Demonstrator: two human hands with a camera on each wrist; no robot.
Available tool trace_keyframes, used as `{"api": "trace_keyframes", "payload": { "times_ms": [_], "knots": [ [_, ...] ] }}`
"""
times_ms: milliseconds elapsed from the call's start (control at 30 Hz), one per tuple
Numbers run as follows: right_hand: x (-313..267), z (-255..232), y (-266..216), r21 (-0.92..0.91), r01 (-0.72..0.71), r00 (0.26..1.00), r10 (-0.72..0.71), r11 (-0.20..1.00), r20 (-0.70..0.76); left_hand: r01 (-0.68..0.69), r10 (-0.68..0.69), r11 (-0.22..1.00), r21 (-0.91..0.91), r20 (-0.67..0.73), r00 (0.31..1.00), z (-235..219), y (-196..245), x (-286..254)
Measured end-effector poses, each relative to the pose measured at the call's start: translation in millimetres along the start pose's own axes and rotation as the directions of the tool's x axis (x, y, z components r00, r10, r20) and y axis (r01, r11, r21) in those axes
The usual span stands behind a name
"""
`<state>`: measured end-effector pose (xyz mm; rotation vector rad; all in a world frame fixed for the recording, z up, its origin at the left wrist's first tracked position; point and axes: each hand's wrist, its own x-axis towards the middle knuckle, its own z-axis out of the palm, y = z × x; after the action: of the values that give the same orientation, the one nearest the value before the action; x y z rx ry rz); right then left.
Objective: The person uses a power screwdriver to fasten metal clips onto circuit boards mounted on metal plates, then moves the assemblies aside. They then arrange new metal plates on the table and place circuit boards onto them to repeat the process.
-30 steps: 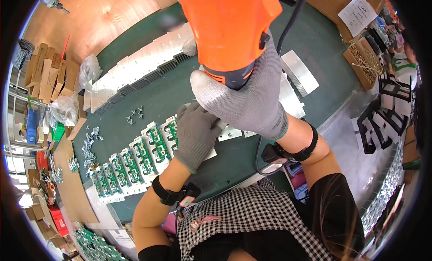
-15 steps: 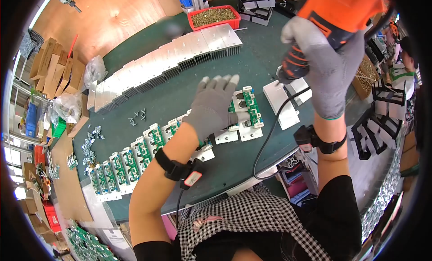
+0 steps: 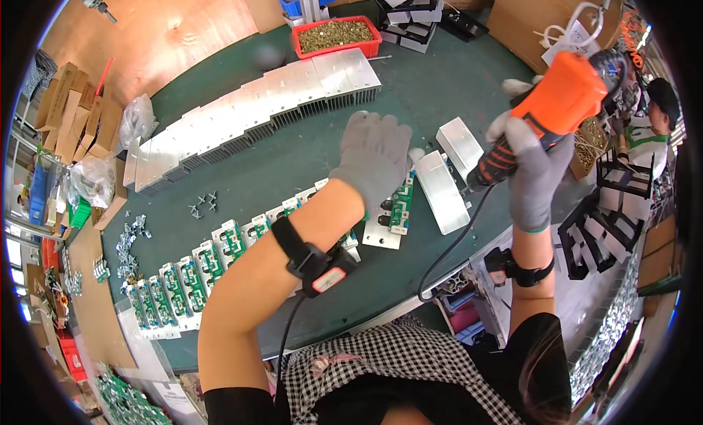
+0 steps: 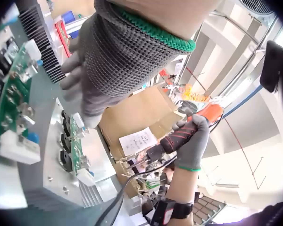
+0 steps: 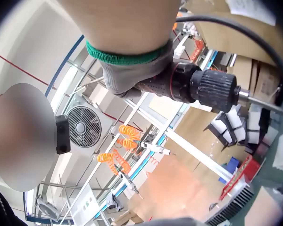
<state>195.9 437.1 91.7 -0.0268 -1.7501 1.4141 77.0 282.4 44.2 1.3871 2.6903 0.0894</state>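
Observation:
In the head view my gloved right hand [image 3: 538, 165] grips a corded orange and black power drill [image 3: 560, 95], its chuck pointing left and down. The right wrist view shows the knurled chuck [image 5: 214, 89] with a long metal bit. My gloved left hand [image 3: 375, 154] is over the far end of a finned heat sink [image 3: 381, 237] that carries a green circuit board [image 3: 400, 205]. In the left wrist view its fingers are loosely bent and spaced, with one fingertip close to the white connector of that circuit board [image 4: 78, 146].
Heat sinks with circuit boards [image 3: 209, 260] run in a row to the left. Bare heat sinks [image 3: 256, 103] line the back, before a red tray [image 3: 373, 44] of small brass-coloured parts. Two plain metal blocks [image 3: 443, 194] lie right of my left hand. The drill's cord [image 3: 461, 245] crosses the table's front edge.
The drill has gone from close before the head camera, over the heat sinks, to the right and lower. My left hand has shifted right along the row; its spread fingers are now more bent.

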Motion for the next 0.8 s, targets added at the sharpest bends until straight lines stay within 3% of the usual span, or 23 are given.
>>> {"api": "trace_keyframes", "payload": {
  "times_ms": [67,167,200,333,433,467,567,667,767,800],
  "knots": [
    [-10,16,-1,-0.064,-0.022,0.999,0.023,0.998,0.027,-0.062,0.063,0.988,-0.142,0.005,0.998,10,0,13],
    [-17,21,-7,-0.007,-0.022,0.995,0.023,1.000,0.097,0.012,0.083,0.944,-0.331,0.272,0.959,27,-4,20],
    [-19,20,-7,0.055,0.001,0.990,-0.008,0.999,0.141,0.048,0.054,0.957,-0.285,0.340,0.939,25,-3,17],
    [-22,19,-5,-0.004,0.073,0.993,-0.072,0.997,0.089,0.068,-0.002,0.975,-0.210,0.302,0.953,21,-23,-3],
    [-19,19,-11,-0.082,0.022,0.994,-0.013,0.996,0.105,0.167,-0.144,0.986,-0.006,0.477,0.867,0,-27,2],
    [-18,19,-12,-0.102,0.016,0.994,-0.004,0.995,0.113,0.112,-0.132,0.990,0.083,0.297,0.946,7,-23,8],
    [-15,20,-7,-0.124,0.039,0.989,-0.020,0.992,0.149,0.183,-0.147,0.948,-0.260,0.151,0.978,8,15,30],
    [-15,12,-10,-0.094,0.032,0.990,-0.018,0.995,0.141,0.155,-0.085,0.968,-0.199,0.321,0.943,34,34,60],
    [-9,-12,-32,-0.153,0.072,0.997,-0.074,0.986,-0.005,0.243,-0.080,0.865,-0.439,0.359,0.930,19,20,44],
    [-5,-19,-43,-0.195,0.146,0.985,-0.162,0.970,-0.067,0.184,-0.016,0.847,-0.499,0.322,0.947,43,-1,50]
  ]
}}
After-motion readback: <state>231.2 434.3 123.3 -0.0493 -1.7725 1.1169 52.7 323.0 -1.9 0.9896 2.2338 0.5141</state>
